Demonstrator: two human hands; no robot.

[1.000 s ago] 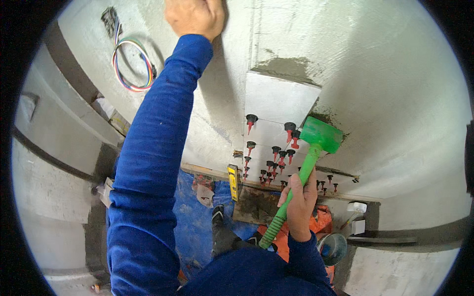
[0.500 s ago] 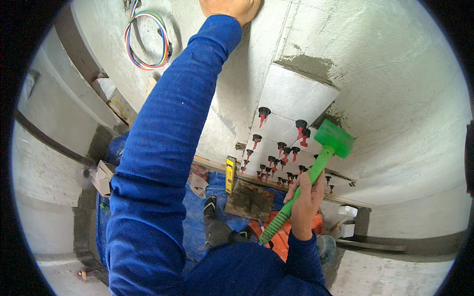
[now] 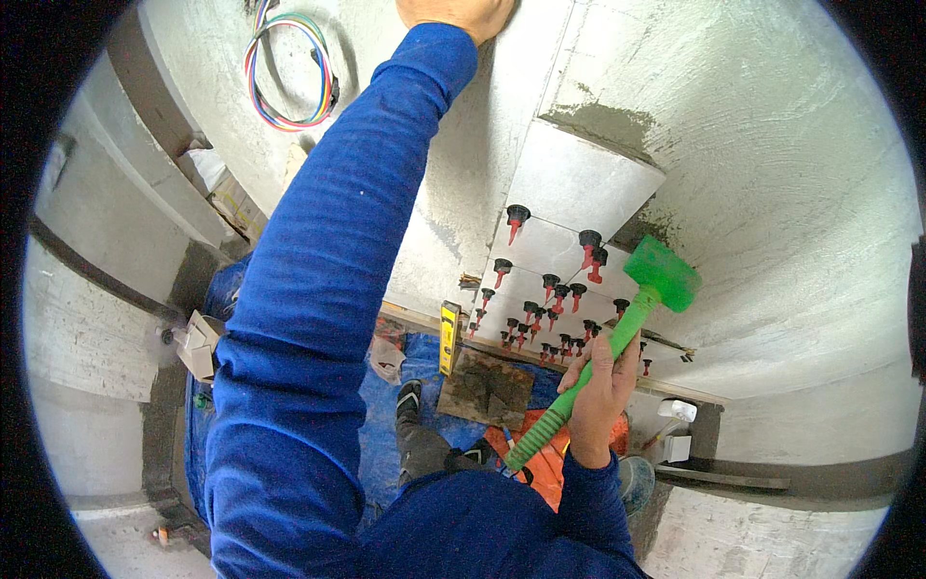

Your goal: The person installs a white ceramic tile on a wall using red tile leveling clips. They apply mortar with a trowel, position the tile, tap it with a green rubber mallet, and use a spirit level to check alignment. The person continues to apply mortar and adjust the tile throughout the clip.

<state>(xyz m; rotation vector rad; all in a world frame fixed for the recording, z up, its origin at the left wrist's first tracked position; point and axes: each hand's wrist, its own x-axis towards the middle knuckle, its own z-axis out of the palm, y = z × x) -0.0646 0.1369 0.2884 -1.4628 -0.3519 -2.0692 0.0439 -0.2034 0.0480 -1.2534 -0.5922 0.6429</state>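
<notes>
My right hand [image 3: 600, 405] is wrapped round the handle of a green rubber mallet [image 3: 664, 274], its head raised in front of the wall. Beside the mallet, light grey tiles [image 3: 579, 179] run down the wall, and black-capped red tile levelling clips [image 3: 590, 249] stick out of their joints. Above the top tile is a patch of dark mortar [image 3: 608, 125]. My left arm stretches far up, and my left hand [image 3: 458, 13] rests at or near the wall at the upper edge. The fingers of that hand are cut off from view.
A loop of coloured wires [image 3: 289, 77] hangs from the wall at upper left. Below stand a yellow spirit level [image 3: 449, 338] and a mortar-smeared board [image 3: 487, 386] on blue sheeting [image 3: 381, 463]. An open cardboard box [image 3: 201, 344] is at the left; an orange sheet [image 3: 548, 473] lies near my feet.
The mallet head has shifted slightly to the right with my right hand. My left hand has barely moved, and the tiles and clips look the same.
</notes>
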